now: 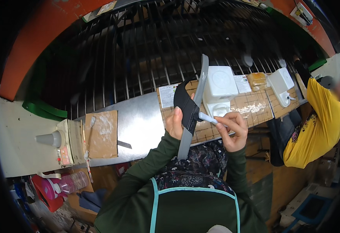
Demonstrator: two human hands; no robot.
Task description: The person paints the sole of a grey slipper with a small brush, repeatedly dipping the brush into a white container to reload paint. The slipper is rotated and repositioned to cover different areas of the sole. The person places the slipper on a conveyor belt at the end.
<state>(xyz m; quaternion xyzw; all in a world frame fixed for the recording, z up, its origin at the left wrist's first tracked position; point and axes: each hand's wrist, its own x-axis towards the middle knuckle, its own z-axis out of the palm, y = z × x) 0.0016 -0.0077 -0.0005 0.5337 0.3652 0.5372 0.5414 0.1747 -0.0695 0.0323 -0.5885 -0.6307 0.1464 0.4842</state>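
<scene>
A sandal with a black upper (184, 104) and a grey sole (203, 79) is held up on its edge in front of me, over the work surface. My left hand (174, 125) grips it from the left, with the thumb against the upper. Between the fingers and thumb of my right hand (236, 132) is a small brush with a pale blue-white handle (208, 118). Its head meets the sandal where the black upper joins the sole; the bristles are hard to make out. Just behind the sandal stands a white plastic container (220, 82) with a trough-like lower part.
Beyond the bench runs a dark roller conveyor (139, 50). On the metal tabletop (139, 120) lies a stained cardboard piece (104, 134) with a stick-like brush (90, 134). A second white container (280, 87) stands near a person in yellow (317, 124). A pink bottle (67, 186) is lower left.
</scene>
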